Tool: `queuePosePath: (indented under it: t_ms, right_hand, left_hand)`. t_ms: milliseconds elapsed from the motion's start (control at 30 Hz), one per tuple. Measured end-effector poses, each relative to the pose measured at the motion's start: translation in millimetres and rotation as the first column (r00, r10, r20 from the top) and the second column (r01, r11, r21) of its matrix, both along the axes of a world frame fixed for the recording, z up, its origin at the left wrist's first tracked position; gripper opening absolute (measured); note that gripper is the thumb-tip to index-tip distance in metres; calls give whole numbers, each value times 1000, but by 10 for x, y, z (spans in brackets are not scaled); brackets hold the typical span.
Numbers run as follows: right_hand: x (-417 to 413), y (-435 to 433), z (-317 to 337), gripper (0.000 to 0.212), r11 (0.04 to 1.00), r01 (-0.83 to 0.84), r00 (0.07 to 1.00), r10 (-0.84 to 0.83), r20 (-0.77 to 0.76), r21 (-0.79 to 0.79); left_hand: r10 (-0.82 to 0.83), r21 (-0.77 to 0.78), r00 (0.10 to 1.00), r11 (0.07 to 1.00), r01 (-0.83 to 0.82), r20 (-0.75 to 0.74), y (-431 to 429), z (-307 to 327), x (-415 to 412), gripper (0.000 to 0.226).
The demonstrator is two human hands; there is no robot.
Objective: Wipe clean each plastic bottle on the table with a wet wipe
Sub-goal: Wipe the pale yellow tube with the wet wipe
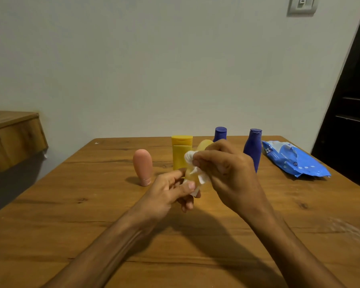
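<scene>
A pale yellow translucent bottle [203,145] is held above the middle of the wooden table [71,215]. My left hand [170,192] grips its lower end. My right hand [224,169] presses a white wet wipe [190,157] against its side and hides most of its body. Behind stand a bright yellow bottle [180,152], a pink bottle [142,167] on its cap to the left, and two dark blue bottles, one [220,134] at the back and one [253,148] to the right.
A blue pack of wet wipes [293,161] lies at the table's right edge. A wooden ledge [13,138] juts out at the left. The wall runs right behind the table, and a dark doorway [353,113] stands at the right.
</scene>
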State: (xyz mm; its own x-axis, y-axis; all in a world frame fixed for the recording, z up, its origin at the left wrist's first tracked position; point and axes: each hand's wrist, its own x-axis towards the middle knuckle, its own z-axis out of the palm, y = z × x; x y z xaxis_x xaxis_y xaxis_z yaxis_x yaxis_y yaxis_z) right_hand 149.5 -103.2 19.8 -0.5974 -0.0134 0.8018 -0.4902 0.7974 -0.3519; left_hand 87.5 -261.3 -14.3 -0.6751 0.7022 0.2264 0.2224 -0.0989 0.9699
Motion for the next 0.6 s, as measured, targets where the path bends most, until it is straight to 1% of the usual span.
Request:
queuePosePath:
  t_ms: [67, 133, 233, 300, 400, 533, 600]
  right_hand:
    - [-33, 8, -3, 20, 997, 81, 992, -82, -99, -16]
    - [-58, 42, -10, 21, 990, 132, 977, -139, -161, -53]
    - [-78, 127, 10, 20, 977, 131, 972, -160, -175, -168]
    - [-72, 135, 15, 21, 979, 85, 978, -117, -170, -185]
    - [-48, 53, -25, 22, 995, 51, 992, -60, -114, -81]
    - [-34, -8, -103, 21, 997, -35, 999, 36, -9, 66]
    - [-29, 15, -95, 20, 993, -81, 997, 79, 16, 87]
  left_hand:
    - [-35, -7, 999, 999, 35, -16, -4, -2, -1, 21]
    - [-77, -10, 997, 997, 76, -25, -11, -6, 9, 19]
    - [-97, -13, 995, 995, 97, -6, -13, -16, 16, 25]
    - [-106, 7, 994, 994, 106, 15, 1, -26, 18, 26]
    - [-118, 67, 991, 991, 114, 66, 21, -37, 33, 28]
    - [-72, 151, 979, 988, 43, 191, 25, -51, 32, 30]
    - [-77, 212, 969, 977, 27, 236, 40, -51, 46, 29]
